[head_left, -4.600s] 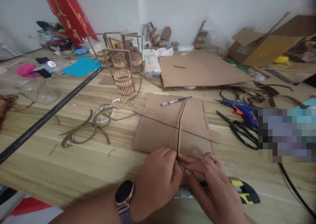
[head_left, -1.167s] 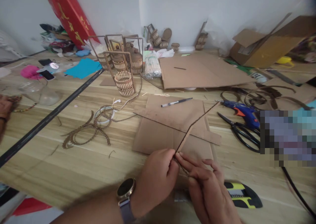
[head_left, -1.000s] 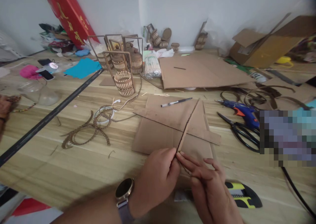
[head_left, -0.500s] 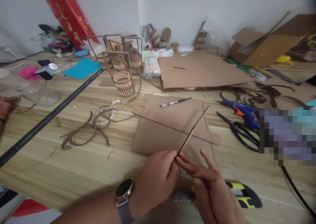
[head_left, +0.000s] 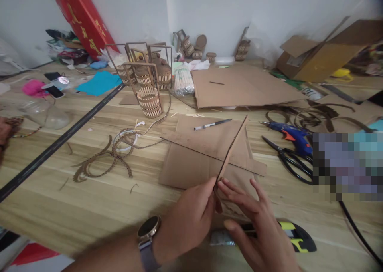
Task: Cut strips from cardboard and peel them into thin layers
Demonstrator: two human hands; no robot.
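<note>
My left hand, with a watch on its wrist, is closed on the lower end of a narrow cardboard strip. The strip slants up and away to the right, its dark edge toward me. My right hand is open, thumb apart from the fingers. Its fingertips rest at or very near the strip's right side, just past my left hand. Under my right hand lies a black and yellow cutter, partly covered. Beyond is a cardboard sheet with another cardboard strip and a pen on it.
Scissors and a blue glue gun lie at right. Curled cardboard strips lie at left. Small handled baskets stand behind, beside a large cardboard sheet. Another person's hand shows at the left edge.
My right thumb has dropped away from the fingers, and that hand has spread. The cardboard strip has swung a little left and more upright. My left hand keeps its grip.
</note>
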